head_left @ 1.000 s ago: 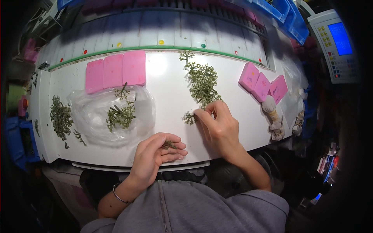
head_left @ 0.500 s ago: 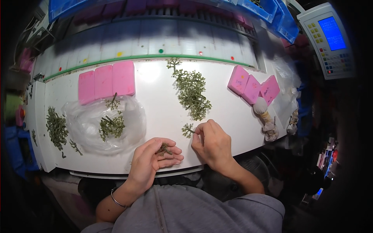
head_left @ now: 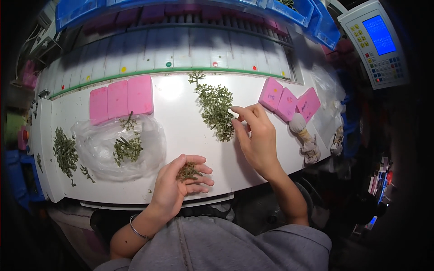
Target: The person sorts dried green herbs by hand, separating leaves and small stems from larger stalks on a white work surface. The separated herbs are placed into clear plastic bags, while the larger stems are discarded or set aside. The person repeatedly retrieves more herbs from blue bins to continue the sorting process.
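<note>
My left hand (head_left: 169,185) lies palm up near the table's front edge, fingers loosely curled. It cradles a small clump of green branched sprigs (head_left: 189,171). Over the table my right hand (head_left: 258,137) reaches to the right side of a long pile of similar sprigs (head_left: 214,108). Its thumb and index finger are apart, with nothing visible between them. The index fingertip is at the pile's edge; whether it touches a sprig I cannot tell.
Left of my hands, a clear plastic bag (head_left: 90,158) has sprigs on it, with a darker pile (head_left: 65,151) beyond. Pink blocks (head_left: 117,99) stand behind the bag, more pink blocks (head_left: 285,104) at right, near a tied cloth bundle (head_left: 305,137). A keypad display (head_left: 377,45) is far right.
My right hand has moved up to the pile, its fingers now spread. The lone sprig it was pinching has left the table. The clump in my left palm looks fuller.
</note>
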A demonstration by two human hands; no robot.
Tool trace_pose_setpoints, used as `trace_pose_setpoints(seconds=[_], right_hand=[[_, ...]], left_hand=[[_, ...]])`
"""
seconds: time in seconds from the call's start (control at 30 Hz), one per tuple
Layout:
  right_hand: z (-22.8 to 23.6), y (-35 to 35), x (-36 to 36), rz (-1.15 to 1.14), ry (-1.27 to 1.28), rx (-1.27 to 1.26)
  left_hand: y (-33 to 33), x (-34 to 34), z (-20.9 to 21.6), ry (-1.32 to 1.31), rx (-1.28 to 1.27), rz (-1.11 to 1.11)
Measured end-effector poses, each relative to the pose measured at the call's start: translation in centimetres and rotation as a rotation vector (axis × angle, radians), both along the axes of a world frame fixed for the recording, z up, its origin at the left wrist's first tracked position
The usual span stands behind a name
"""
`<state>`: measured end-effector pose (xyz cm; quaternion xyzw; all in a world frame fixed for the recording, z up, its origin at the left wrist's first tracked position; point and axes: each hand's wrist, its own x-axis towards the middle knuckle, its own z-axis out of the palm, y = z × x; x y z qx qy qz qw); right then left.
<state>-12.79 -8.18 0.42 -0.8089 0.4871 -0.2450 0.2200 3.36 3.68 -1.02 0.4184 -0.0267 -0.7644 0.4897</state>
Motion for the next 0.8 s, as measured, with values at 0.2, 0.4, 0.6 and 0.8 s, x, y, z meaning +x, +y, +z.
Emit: trace_pose_setpoints(seconds=[0.2,0.4,0.6,0.8], right_hand=[[-0.8,0.7,0.5,-0.027,-0.039,0.136],[-0.9,1.4,0.2,0.004,-0.046,0.161],[-1.3,2.2,0.3,0.101,0.044,-0.025],[-1.2,2.5,0.9,0.125,0.061,-0.057]], left_hand=[[0.5,0.1,-0.1,-0.024,-0.002,0.03],[0.5,0.2,-0.2,-0.024,-0.02,0.022],[0.5,0.1,-0.2,-0.026,-0.025,0.021],[0.7,0.0,-0.3,-0.043,-0.026,0.03]])
